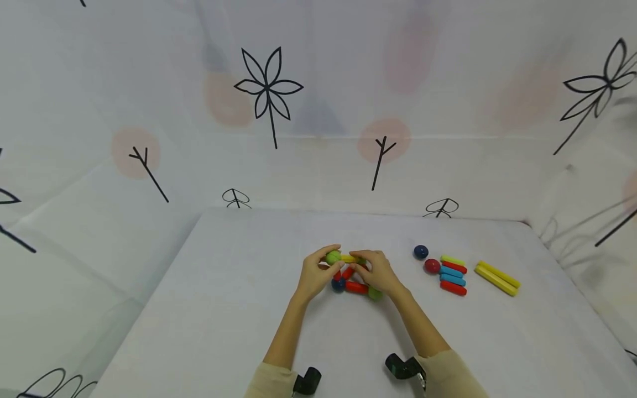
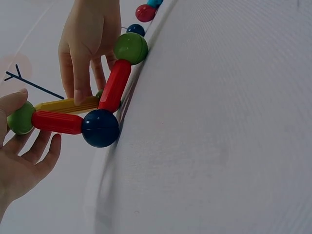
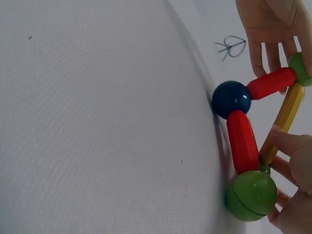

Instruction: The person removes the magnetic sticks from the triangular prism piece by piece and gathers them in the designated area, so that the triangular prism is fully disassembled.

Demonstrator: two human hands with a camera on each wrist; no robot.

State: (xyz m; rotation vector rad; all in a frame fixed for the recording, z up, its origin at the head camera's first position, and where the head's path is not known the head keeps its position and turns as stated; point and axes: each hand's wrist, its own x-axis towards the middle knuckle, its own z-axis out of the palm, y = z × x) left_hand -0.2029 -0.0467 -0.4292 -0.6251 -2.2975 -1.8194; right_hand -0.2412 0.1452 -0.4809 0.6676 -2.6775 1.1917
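Note:
A frame of magnetic sticks and balls stands between both hands, partly hidden by the fingers. My left hand (image 1: 315, 272) pinches a green ball (image 2: 20, 118) at its upper left corner. With thumb and fingers, my right hand (image 1: 378, 272) grips the yellow stick (image 3: 286, 114) that runs from that ball toward another green ball, mostly covered. A red stick (image 2: 57, 122) links the left-held ball to a dark blue ball (image 2: 100, 128) low on the white table. Another red stick (image 3: 242, 141) joins the blue ball to a green ball (image 3: 251, 196) below the right hand.
Right of the hands lie a loose dark blue ball (image 1: 421, 252) and a red ball (image 1: 432, 266). Beside them is a row of short sticks, including blue ones (image 1: 452, 275) and a red one (image 1: 453, 288). Farther right, long yellow sticks (image 1: 497, 278) lie side by side.

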